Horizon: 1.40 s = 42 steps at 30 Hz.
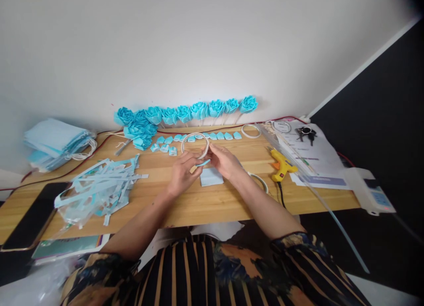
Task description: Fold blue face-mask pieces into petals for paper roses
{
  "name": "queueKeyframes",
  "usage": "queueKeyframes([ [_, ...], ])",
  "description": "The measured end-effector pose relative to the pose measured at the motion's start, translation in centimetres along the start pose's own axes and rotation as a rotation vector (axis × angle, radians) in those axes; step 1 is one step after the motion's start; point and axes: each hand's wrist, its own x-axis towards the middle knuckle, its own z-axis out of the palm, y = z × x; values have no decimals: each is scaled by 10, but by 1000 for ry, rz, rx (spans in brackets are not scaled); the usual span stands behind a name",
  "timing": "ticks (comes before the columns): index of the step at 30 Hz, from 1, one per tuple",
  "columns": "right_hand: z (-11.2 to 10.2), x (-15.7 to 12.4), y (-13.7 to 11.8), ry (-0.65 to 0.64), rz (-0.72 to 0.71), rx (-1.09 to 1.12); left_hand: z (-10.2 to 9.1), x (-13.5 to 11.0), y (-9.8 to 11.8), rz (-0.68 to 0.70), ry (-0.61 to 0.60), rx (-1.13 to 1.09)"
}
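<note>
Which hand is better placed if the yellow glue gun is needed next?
Probably the right hand: the glue gun lies on the right side of the table, closer to it than to the left hand.

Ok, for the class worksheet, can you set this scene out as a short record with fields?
Left hand: pinching a small blue piece
Right hand: close beside it, grip unclear
At the fingertips: white ring
Below hands: light blue sheet on the table
Back: blue flowers along the wall
Left side: pale strips, black phone
Right side: yellow glue gun, keys on papers
</note>
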Motion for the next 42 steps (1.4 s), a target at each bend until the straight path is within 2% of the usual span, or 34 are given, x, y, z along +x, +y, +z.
queueKeyframes([
  [4,-5,1,-3,-38,18,-33,-2,-1,-2,-19,4,49],
  [9,1,-3,-4,-89,86,9,0,-2,-3,-39,-17,31],
  [20,8,-6,-7,-80,66,54,3,-2,0,-15,-33,25],
  [32,-3,1,-2,-88,80,19,0,-3,-4,-36,2,33],
  [42,7,-6,-6,-55,80,13,2,-4,-2,-56,-49,26],
])
